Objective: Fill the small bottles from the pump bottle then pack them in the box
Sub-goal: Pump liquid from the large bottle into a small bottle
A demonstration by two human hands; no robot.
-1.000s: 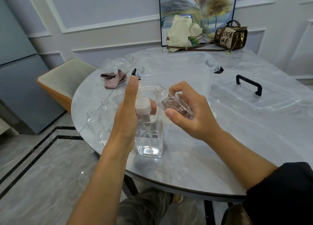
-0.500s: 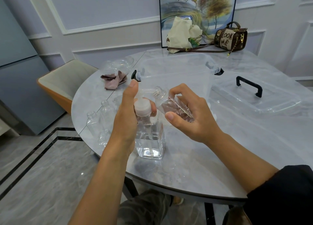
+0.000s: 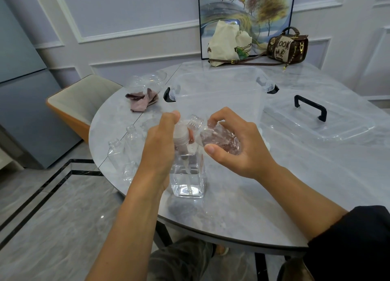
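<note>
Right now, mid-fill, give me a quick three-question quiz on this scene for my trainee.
1. True or false: the clear plastic storage box has its lid on.
2. Which hand holds the small clear bottle? A. left B. right
3. What is the left hand gripping?
Key: 1 false, the black-handled clear lid lies to its right; 2 B, the right hand; 3 the white pump top of the square clear pump bottle.

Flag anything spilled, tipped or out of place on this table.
No spill shows. The small bottle is tilted, but the right hand holds it at the pump bottle for filling. The lid lies beside the box, expected before packing.
</note>
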